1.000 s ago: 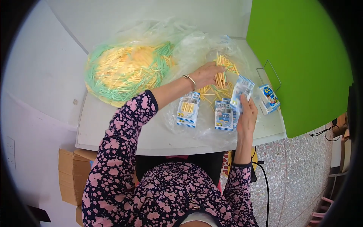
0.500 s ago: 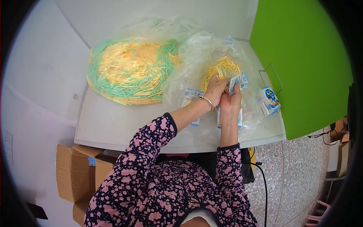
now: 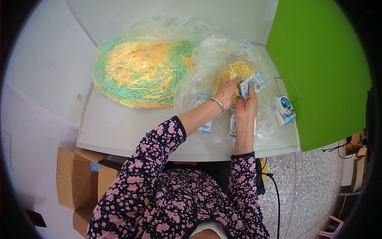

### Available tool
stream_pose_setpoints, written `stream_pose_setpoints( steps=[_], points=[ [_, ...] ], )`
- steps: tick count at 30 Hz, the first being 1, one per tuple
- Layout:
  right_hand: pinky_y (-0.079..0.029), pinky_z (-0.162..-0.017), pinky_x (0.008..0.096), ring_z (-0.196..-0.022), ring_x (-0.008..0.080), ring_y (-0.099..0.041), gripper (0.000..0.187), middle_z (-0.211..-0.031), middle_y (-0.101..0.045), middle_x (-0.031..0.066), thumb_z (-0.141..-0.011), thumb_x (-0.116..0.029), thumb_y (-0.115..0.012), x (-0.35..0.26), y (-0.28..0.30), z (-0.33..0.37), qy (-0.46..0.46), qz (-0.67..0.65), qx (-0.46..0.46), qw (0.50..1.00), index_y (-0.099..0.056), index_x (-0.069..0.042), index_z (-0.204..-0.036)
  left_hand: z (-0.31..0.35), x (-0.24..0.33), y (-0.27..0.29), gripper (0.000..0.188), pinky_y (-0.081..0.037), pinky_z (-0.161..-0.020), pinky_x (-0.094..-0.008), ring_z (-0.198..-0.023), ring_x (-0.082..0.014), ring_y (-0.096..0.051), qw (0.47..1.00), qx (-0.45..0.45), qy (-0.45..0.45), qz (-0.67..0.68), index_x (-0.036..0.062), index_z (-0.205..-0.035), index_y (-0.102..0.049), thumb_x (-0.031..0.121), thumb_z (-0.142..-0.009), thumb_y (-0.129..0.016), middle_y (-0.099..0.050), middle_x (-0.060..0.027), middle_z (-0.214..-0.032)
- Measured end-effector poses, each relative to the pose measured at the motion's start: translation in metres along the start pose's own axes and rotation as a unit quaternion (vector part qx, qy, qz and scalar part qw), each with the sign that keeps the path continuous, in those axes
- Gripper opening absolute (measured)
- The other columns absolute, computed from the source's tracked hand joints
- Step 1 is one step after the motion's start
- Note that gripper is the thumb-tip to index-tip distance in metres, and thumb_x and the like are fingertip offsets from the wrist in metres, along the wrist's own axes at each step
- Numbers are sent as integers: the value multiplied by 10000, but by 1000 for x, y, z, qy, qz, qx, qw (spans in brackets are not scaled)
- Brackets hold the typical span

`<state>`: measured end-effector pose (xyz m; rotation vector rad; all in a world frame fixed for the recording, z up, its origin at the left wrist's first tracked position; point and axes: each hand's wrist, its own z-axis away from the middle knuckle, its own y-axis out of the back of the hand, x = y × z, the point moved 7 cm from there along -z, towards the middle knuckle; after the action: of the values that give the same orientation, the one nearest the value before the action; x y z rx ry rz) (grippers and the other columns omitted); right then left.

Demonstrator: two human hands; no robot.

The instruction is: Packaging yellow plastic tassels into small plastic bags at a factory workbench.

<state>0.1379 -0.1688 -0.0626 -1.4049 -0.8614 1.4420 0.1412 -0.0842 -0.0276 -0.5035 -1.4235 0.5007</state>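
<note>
Near edge: floral sleeves come up from the bottom, cardboard boxes (image 3: 77, 179) on the floor at left, a black cable (image 3: 274, 191) on the speckled floor at right.

Right hand (image 3: 246, 108) is closed around a small blue-and-white packet (image 3: 252, 84), held upright just above the white table (image 3: 119, 135). Left hand (image 3: 227, 91), bracelet at the wrist, is pinched on a few yellow sticks (image 3: 238, 71), fingertips right at the packet mouth. Hands touch each other or nearly so; whether sticks are already inside the packet cannot be told.

Under and beside the hands: two more flat packets (image 3: 203, 113) on crinkled clear plastic (image 3: 199, 75), another packet (image 3: 286, 109) lying apart by the green panel (image 3: 322, 67). Farther back, a big clear bag of yellow and green sticks (image 3: 139, 73) sits well apart to the left.

Risks, judged from this:
- Packet mouth is narrow and soft; a loose pinch likely spills sticks onto the plastic.
- Squeezing the packet too hard may shut its opening.
- Loose plastic under the wrists can drag and pull flat packets toward the table edge.
- Sticks look thin, could bend or snap if jammed in crooked.
- Stick count in the pinch is unreadable, so over- or underfilling is possible.
</note>
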Motion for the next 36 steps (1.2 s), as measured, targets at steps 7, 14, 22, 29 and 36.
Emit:
stream_pose_setpoints(
  steps=[7,14,22,29,36],
  points=[
    [-462,-801,293,-878,161,-593,236,-981,-621,75,-858,-138,-583,-38,-25,20,56,191,-40,979,-559,-6,-1051,-8,27,12,181,-507,-775,-373,-852,-255,-587,1000,-4,-10,3,-47,-1022,-437,102,-927,-398,-544,-163,-926],
    [-482,-661,222,-708,85,-599,180,-829,-649,40,-837,-137,-613,-49,-23,31,-60,367,-122,920,-625,5,-947,-11,56,8,160,-515,-734,-378,-832,-283,-598,999,-24,-35,33,-17,-1010,-398,111,-915,-395,-546,-186,-938],
    [-467,-640,217,-688,69,-582,199,-814,-645,35,-837,-161,-612,-50,-16,43,-154,403,-186,883,-632,12,-934,0,86,-23,198,-510,-733,-330,-867,-259,-609,993,-88,-75,-35,-10,-1007,-423,167,-931,-378,-567,-166,-942],
    [-474,-646,209,-699,84,-600,234,-837,-649,46,-822,-151,-632,-46,-17,48,-193,375,-203,884,-624,24,-978,17,71,-36,207,-499,-764,-324,-893,-251,-608,988,-122,-78,-60,7,-997,-449,200,-939,-401,-581,-124,-938],
    [-474,-639,212,-697,84,-599,228,-832,-650,46,-821,-147,-633,-49,-14,50,-197,368,-199,887,-625,22,-975,29,55,-38,264,-490,-791,-300,-896,-179,-592,973,-185,-75,-113,5,-1045,-475,241,-942,-420,-594,-115,-974]
  ],
)
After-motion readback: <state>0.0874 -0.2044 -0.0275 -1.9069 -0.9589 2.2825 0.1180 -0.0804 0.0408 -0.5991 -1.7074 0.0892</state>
